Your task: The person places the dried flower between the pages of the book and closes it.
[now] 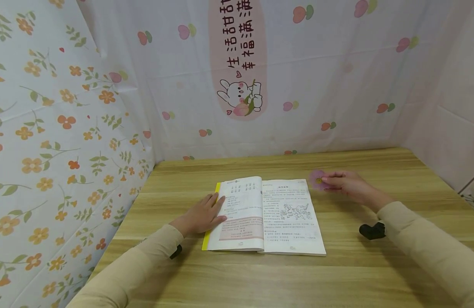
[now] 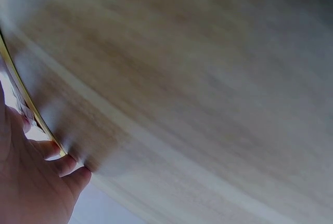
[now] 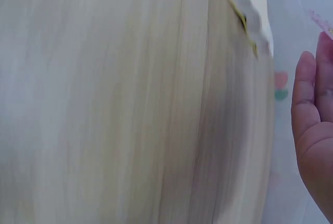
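An open book [image 1: 290, 231] lies on the wooden table, printed with text, a line drawing on its right page and a yellow cover edge at the left. My left hand [image 1: 204, 216] rests on the left page's outer edge, fingers extended; in the left wrist view, this hand [image 2: 39, 182] has its fingertips by the yellow edge [image 2: 31, 104]. Past the book's upper right corner, my right hand [image 1: 348, 187] pinches a translucent pink-purple flower-shaped piece [image 1: 316, 180] with a yellow centre. Only part of that flower piece [image 3: 325, 24] shows in the right wrist view, above the fingers [image 3: 306, 86].
The wooden table [image 1: 290, 282] reaches back to a pale curtain [image 1: 317, 85] with hearts, lettering and a rabbit. A flowered cloth [image 1: 59, 162] hangs along the left side. Small black objects [image 1: 372, 231] show beneath both sleeves.
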The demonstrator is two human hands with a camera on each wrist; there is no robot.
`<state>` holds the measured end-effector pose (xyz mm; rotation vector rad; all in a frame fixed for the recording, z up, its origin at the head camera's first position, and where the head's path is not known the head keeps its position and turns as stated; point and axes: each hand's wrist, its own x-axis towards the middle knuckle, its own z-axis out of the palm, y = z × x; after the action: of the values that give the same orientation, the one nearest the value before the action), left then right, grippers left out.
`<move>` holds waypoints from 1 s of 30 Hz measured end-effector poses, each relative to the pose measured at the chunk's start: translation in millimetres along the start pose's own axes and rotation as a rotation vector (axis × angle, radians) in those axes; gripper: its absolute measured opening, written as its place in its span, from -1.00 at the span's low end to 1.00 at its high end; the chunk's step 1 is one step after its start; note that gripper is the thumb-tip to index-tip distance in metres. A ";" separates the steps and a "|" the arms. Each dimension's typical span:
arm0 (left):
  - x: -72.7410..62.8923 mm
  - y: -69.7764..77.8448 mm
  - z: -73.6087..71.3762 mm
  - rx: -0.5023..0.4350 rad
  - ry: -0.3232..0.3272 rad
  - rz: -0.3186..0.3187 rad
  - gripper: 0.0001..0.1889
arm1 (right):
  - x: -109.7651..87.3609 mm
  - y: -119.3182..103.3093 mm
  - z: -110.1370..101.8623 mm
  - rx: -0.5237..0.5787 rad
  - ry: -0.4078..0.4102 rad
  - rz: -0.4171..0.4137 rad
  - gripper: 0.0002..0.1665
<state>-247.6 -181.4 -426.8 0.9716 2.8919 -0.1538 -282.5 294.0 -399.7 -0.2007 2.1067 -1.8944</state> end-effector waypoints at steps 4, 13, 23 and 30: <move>-0.9 0.0 -1.0 -0.003 -0.002 0.004 -0.26 | 1.6 -6.2 19.1 0.016 -0.019 0.004 -0.92; -0.9 -1.1 -1.3 -0.011 -0.004 0.009 -0.26 | 11.7 -9.9 58.9 0.105 -0.060 0.026 -0.85; -0.6 0.2 -1.7 -0.001 -0.005 0.001 -0.25 | 19.6 -5.3 93.8 0.070 -0.033 0.103 -0.81; -0.8 -1.3 0.2 0.005 0.009 0.017 -0.26 | 26.0 -5.7 115.0 -0.004 -0.003 0.121 -0.63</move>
<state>-247.7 -182.9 -426.8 0.9998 2.8923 -0.1557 -271.7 176.7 -407.2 -0.0751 2.0719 -1.8192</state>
